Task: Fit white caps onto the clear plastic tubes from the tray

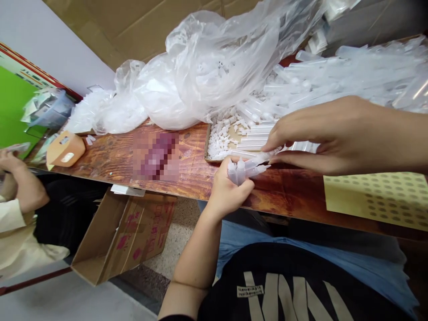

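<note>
My left hand (229,189) is closed around several translucent plastic tubes (245,170) with narrow pointed tips, held just over the table's front edge. Close beside it, my right hand (310,136) reaches in from the right with thumb and fingers pinched on a clear plastic tube, partly hidden by the fingers. Under and behind the hands is a shallow cardboard tray (207,149). It holds many small white nozzle caps (219,138) at its left and clear tubes (256,137) lying in a row.
Loose clear tubes (347,80) pile up at the back right; plastic bags (207,76) bulge behind the tray. On the wooden table (197,178) are a yellow dotted sheet (377,196) and an orange holder (63,149). An open carton (133,232) stands below; another person's hands (11,162) show at left.
</note>
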`<state>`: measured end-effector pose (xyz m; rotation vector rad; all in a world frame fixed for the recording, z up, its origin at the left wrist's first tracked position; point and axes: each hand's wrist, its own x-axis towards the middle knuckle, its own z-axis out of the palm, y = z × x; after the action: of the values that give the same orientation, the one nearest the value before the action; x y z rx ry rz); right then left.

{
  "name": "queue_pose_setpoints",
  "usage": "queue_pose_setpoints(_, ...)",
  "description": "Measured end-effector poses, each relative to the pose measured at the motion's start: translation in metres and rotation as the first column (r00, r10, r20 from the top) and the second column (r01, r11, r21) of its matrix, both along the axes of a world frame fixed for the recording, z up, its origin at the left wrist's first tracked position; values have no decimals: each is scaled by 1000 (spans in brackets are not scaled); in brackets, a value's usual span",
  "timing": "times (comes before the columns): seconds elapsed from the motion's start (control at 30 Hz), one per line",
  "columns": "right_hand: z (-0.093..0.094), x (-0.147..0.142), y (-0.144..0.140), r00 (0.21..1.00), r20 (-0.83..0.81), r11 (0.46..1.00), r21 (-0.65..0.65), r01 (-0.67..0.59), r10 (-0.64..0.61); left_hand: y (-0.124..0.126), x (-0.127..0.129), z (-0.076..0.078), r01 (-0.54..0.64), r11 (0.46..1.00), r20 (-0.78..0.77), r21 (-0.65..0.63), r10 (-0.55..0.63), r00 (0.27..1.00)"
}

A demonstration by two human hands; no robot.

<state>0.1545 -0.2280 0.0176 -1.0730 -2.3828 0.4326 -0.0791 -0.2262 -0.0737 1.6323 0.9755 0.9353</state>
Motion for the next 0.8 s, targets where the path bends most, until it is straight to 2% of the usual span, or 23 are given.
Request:
queue_pose_setpoints(0.13,-3,3,-2,1000,-26,999,39,-3,4,1,1,1,-11,1000,8,13,11,1000)
queue_pose_setpoints(0.33,-18,-3,3,999,-11,998,-43,37,-38,2,2,-1,-37,998,-26,43,38,999)
queue_pose_setpoints(0.5,-26,-9,4,997,-71,999,-38,27,-29,-1,2,-3,-89,994,-73,60,94,993)
queue_pose_setpoints(0.57,-30,-14,3,998,-34,999,-7,45,-45,-1,3,-3,-111,992,-87,61,116,989)
queue_pose_setpoints(0.7,-37,-22,2,976,159,986,97,135,-149,0,6,-1,-117,989,-107,92,126,986)
queue_pose_setpoints(0.8,-38,-21,1,967,195,979,147,140,-167,0,7,0,-121,987,-137,102,135,981)
